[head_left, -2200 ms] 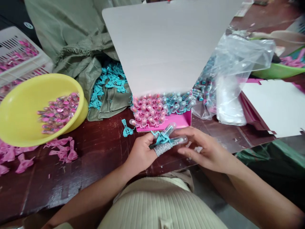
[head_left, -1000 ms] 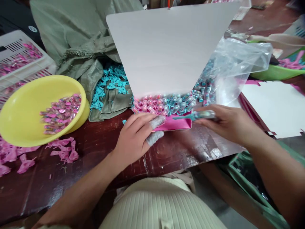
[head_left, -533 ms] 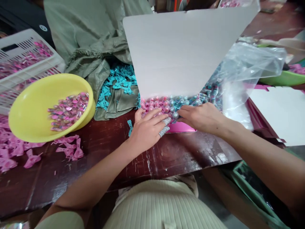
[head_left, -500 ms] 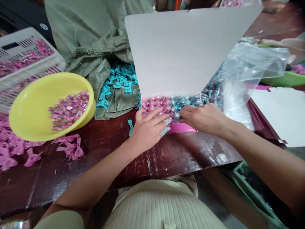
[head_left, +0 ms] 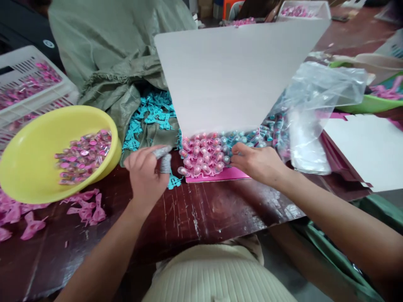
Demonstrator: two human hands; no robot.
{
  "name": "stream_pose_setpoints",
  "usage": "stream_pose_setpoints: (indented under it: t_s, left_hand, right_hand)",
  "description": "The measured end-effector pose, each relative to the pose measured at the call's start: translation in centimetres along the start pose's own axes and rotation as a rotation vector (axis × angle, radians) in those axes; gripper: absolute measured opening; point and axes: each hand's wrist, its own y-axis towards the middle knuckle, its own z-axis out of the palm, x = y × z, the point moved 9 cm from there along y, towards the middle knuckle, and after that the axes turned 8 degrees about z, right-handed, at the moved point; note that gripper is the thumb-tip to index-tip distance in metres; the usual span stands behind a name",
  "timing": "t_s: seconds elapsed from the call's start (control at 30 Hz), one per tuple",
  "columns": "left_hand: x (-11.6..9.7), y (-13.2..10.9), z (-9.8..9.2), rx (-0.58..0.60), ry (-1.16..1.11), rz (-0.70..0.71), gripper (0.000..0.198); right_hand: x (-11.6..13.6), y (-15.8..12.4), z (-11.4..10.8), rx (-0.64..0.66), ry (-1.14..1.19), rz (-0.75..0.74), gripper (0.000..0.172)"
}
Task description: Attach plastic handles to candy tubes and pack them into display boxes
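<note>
A box with a raised white lid (head_left: 233, 75) and a pink front flap (head_left: 217, 175) stands on the table before me. Rows of pink capsules with clear domed tops (head_left: 203, 157) fill its left part; teal ones (head_left: 241, 137) fill the right. My right hand (head_left: 256, 161) is at the front of the teal rows, its fingers pressed together; whatever they pinch is hidden. Left of the box, my left hand (head_left: 145, 170) hovers with fingers apart and nothing visible in it. Two of its fingers are wrapped in grey tape. Beside it lies a loose teal plastic piece (head_left: 174, 181).
A yellow basin (head_left: 31, 155) with small pink wrapped items stands left, by a white crate (head_left: 37, 94). Pink plastic pieces (head_left: 90, 209) lie in front. Teal pieces (head_left: 154, 111) spill from a green cloth sack (head_left: 110, 46). Clear plastic bags (head_left: 310, 142) and white-pink card (head_left: 368, 147) lie right.
My left hand has lifted off the pink capsules and moved left, away from the box, uncovering those rows. My right hand stays at the teal ones. The view has shifted slightly.
</note>
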Motion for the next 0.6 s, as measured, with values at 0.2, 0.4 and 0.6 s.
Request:
stream_pose_setpoints:
  t_s: [0.2,0.4,0.6]
  left_hand:
    - [2.0,-6.0,6.6,0.636,-0.021,0.285,0.051]
    - [0.7,-11.0,7.9,0.835,-0.090,0.393,0.061]
    - [-1.6,-11.3,6.7,0.861,-0.432,-0.055,0.045]
  right_hand:
    - [-4.0,-1.1,-1.3,-0.154,0.262,0.097,0.030]
    - [-17.1,-0.4,3.9,-0.124,0.337,0.652,0.036]
    - [-18.0,2.1,12.7,0.077,0.331,0.640,0.029]
